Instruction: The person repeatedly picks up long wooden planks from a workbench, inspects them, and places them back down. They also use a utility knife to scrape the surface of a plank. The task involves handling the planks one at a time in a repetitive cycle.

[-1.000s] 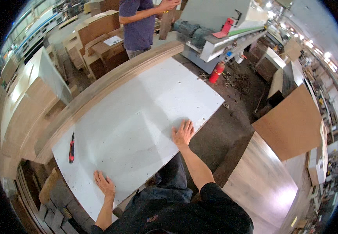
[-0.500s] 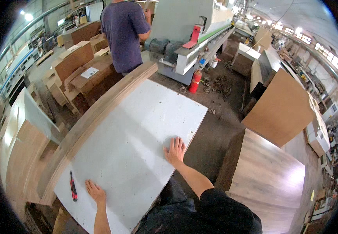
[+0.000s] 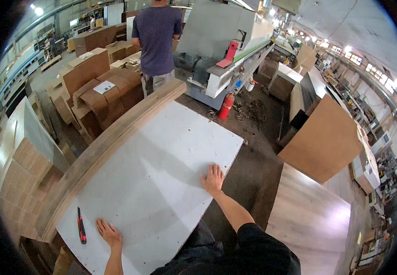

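Before me lies a large white panel (image 3: pixel 161 169) with small dark specks and chips along its edges. My left hand (image 3: pixel 109 233) rests on it near the front left, palm down and fingers stretched out. To the left of that hand lies a red and black utility knife (image 3: pixel 81 227), apart from my fingers. My right hand (image 3: pixel 213 178) is pressed flat on the panel beside its right edge, fingers extended, holding nothing. Along the panel's far left edge runs a long wood-grain board or stack of boards (image 3: pixel 116 133).
A wood-grain panel stack (image 3: pixel 308 215) stands to the right, with a brown board (image 3: pixel 324 142) tilted beyond it. Ahead are a grey machine (image 3: pixel 216 36), a red fire extinguisher (image 3: pixel 226 106) and a co-worker (image 3: pixel 158 41). Brown stacked boards (image 3: pixel 104 98) stand at the left.
My view has shifted a little. The co-worker has turned away and lowered an arm that was raised. Both my hands stay flat on the white panel.
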A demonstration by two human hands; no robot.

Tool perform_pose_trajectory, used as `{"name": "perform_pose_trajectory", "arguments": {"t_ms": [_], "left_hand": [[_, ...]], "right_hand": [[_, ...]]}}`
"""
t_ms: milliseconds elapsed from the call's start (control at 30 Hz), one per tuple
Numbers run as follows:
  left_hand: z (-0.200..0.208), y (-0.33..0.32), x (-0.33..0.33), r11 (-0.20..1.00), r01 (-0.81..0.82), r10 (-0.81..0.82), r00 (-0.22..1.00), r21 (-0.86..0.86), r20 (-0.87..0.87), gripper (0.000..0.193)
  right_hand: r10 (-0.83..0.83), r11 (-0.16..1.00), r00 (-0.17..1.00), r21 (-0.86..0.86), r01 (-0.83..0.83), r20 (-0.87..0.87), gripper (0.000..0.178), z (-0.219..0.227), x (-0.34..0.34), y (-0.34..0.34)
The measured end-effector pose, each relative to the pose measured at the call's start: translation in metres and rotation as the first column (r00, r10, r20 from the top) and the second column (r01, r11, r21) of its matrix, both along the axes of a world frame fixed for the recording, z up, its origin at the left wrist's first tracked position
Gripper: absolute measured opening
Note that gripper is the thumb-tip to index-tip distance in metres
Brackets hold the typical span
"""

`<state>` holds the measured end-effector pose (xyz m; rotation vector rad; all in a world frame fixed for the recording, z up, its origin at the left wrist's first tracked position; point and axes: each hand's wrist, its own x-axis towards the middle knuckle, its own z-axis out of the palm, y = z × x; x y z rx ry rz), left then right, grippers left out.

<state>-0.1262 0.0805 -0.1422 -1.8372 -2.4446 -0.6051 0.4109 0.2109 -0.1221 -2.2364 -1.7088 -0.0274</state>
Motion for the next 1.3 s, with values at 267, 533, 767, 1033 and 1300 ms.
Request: {"name": "perform_pose_trajectory", "arguments": {"t_ms": [267, 533, 767, 1033, 1300], "left_hand": [[-0.005, -0.011, -0.009, 1.000, 0.007, -0.005, 0.998, 0.017, -0.069, 0.055], [0.006, -0.006, 0.000, 0.999, -0.020, 0.020, 1.000, 0.039, -0.021, 0.055], [0.012, -0.003, 0.008, 0.997, -0.046, 0.047, 0.999, 0.059, -0.020, 0.053], [0.007, -0.004, 0.006, 0.996, -0.077, 0.077, 0.997, 0.044, 0.006, 0.053], [0.022, -0.012, 0.009, 0.996, -0.058, 0.058, 0.998, 0.067, -0.004, 0.053]], "right_hand": [[-0.096, 0.994, 0.995, -0.046, 0.097, 0.034, 0.074, -0.003, -0.007, 0.015], [-0.104, 0.993, 0.992, -0.039, 0.107, 0.073, 0.074, -0.008, 0.000, 0.013], [-0.088, 0.995, 0.994, -0.031, 0.090, 0.069, 0.072, -0.007, 0.004, 0.013], [-0.121, 0.982, 0.992, -0.140, 0.123, 0.024, 0.075, -0.003, 0.004, 0.014], [-0.094, 0.985, 0.994, -0.136, 0.102, 0.062, 0.076, -0.004, 0.002, 0.013]]}}
